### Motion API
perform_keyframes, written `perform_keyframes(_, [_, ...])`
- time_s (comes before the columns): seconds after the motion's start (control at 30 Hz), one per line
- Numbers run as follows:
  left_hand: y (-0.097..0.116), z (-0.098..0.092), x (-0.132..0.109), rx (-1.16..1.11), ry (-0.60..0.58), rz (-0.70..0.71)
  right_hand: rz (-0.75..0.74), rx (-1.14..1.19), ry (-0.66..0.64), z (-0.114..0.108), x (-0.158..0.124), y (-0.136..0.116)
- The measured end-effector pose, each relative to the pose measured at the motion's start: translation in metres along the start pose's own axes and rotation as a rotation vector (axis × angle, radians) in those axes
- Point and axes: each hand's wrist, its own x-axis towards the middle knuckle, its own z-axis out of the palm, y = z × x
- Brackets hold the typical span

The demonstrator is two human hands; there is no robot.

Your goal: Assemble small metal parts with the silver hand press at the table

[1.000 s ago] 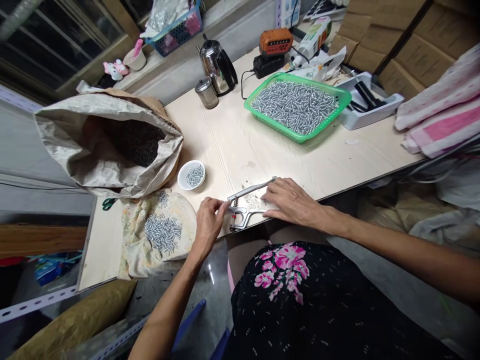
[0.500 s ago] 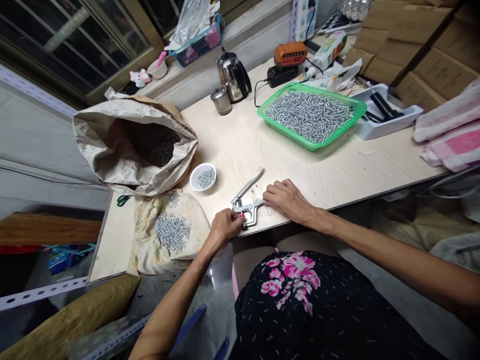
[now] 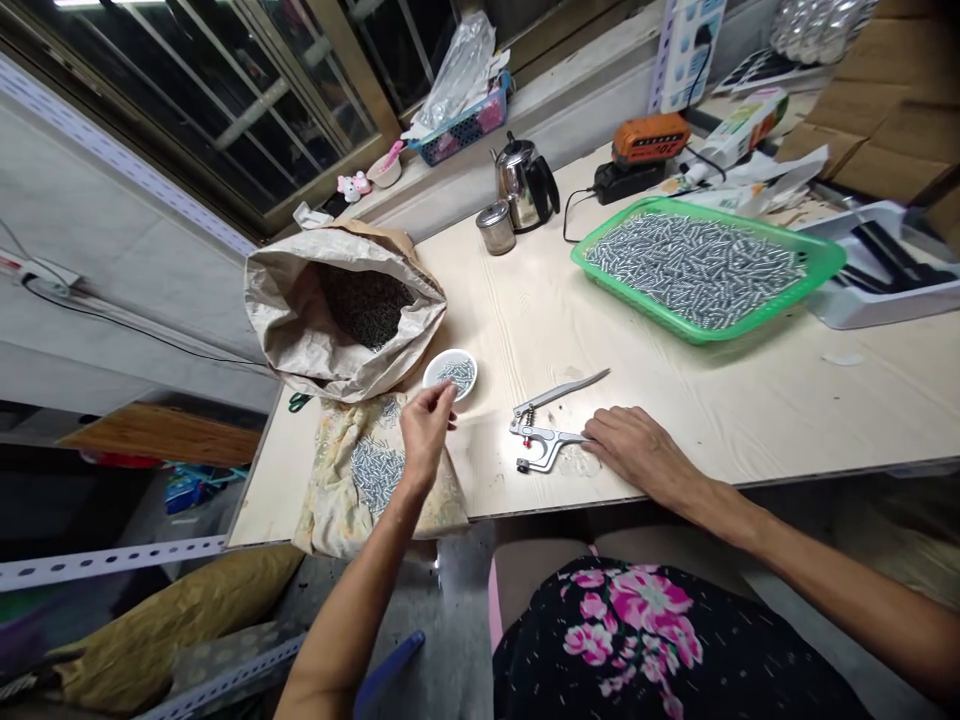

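My right hand (image 3: 641,450) is closed around the end of the lower handle of silver hand pliers (image 3: 549,437), which resemble snap-fastener pliers. Their upper handle stands apart from the lower one, and a spring and a small red part show near the jaws. At the near rim of a small white bowl (image 3: 428,376), my left hand (image 3: 424,430) has its thumb and fingers pinched together. Small silver metal pieces (image 3: 461,372) lie in that bowl. Whatever is between the left fingertips is too small to make out.
Below the bowl, a patterned cloth (image 3: 442,505) bears a pile of silver pieces. A large open sack (image 3: 281,315) stands left, with dark contents. Toward the back right are a green tray (image 3: 750,330) full of silver pieces, a kettle (image 3: 517,180) and an orange battery (image 3: 651,138).
My left hand has left the pliers' jaws and moved left to the white bowl. My right hand stays on the lower handle. The view has shifted leftward.
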Motion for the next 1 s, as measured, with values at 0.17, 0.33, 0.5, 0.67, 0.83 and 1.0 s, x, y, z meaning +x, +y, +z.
perform_keyframes(0.17, [-0.005, -0.017, 0.033, 0.134, 0.092, 0.104, 0.034, 0.032, 0.007, -0.001, -0.002, -0.002])
perform_keyframes(0.33, [-0.031, -0.041, 0.036, 0.048, 0.199, -0.018, 0.021, 0.021, 0.004, -0.001, -0.003, -0.001])
perform_keyframes(0.5, [-0.058, -0.094, 0.032, 0.581, 0.238, 0.064, 0.015, 0.034, -0.003, 0.003, -0.007, 0.002])
perform_keyframes(0.67, [-0.084, -0.120, 0.017, 0.998, -0.060, 0.115, -0.002, 0.015, 0.001, 0.008, -0.009, 0.006])
perform_keyframes(0.83, [-0.089, -0.121, 0.003, 1.064, -0.373, 0.319, -0.010, -0.003, -0.020, 0.009, -0.012, 0.007])
perform_keyframes(1.0, [-0.081, -0.119, 0.003, 1.162, -0.561, 0.475, -0.012, -0.017, -0.043, 0.008, -0.010, 0.007])
